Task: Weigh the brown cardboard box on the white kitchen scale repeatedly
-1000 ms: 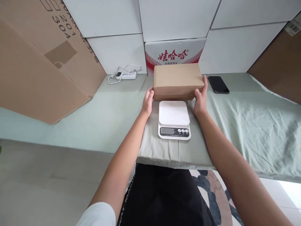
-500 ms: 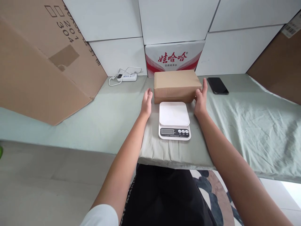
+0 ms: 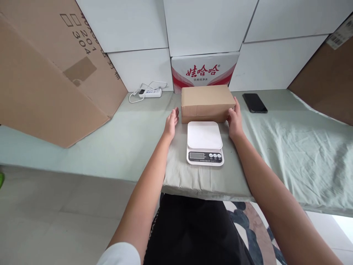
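A closed brown cardboard box (image 3: pixel 208 97) lies flat on the cloth-covered table, just behind a white digital kitchen scale (image 3: pixel 204 135). Nothing rests on the scale's platform, and its display looks blank. My left hand (image 3: pixel 171 123) is open at the box's left end, fingers stretched forward, with a narrow gap between them and the cardboard. At the opposite end, my right hand (image 3: pixel 235 119) touches the front right corner. Its thumb lies over the front face and its fingers extend along the right side, partly hidden by the box.
Stacked white cartons (image 3: pixel 202 25) stand behind, one with red lettering. To the right lies a black phone (image 3: pixel 255 103); to the left, a white power strip (image 3: pixel 150 92) with its cord. Large brown cartons flank the table (image 3: pixel 121 147), left (image 3: pixel 55 92) and right (image 3: pixel 325 81).
The fingers of my right hand have come in closer against the box's right side. My left hand stays beside the left end. The view has tilted slightly; box and scale keep their places.
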A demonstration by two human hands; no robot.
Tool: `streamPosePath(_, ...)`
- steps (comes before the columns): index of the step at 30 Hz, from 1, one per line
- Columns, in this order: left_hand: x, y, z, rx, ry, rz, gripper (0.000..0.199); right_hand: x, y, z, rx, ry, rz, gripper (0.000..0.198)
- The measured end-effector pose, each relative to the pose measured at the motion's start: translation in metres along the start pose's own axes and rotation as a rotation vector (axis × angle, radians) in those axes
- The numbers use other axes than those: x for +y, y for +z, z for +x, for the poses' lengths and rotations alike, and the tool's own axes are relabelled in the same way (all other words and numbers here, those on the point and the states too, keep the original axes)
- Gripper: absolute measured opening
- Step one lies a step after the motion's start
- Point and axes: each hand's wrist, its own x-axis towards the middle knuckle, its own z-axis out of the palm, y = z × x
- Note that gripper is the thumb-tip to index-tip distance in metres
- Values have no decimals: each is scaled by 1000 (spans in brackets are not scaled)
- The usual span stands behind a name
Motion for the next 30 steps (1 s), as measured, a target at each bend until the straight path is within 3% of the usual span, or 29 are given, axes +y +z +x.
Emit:
streamPosePath(4,-13,5,0,-126,102,60,76,-1,3,1,29,37,0,96)
streamPosePath(8,-14,4,3,-112,212,67,80,-7,7,3,59,-18,-15,104)
streamPosePath(11,-2,5,-4,-84,295,82,83,-28,7,-2,102,-147,-20,103)
streamPosePath(14,13,3,-32,-88,351,81,90,-63,2,-20,133,-250,-34,100)
streamPosePath(18,14,-9,-95,-68,343,13,87,-99,-9,-71,132,-275,-79,86)
streamPosePath(22,2,-19,-139,-107,320,0,81,-106,-17,-117,195,-290,-136,75)
streamPosePath(30,2,-18,-141,-95,257,33,75,-100,-16,-127,233,-254,-184,68)
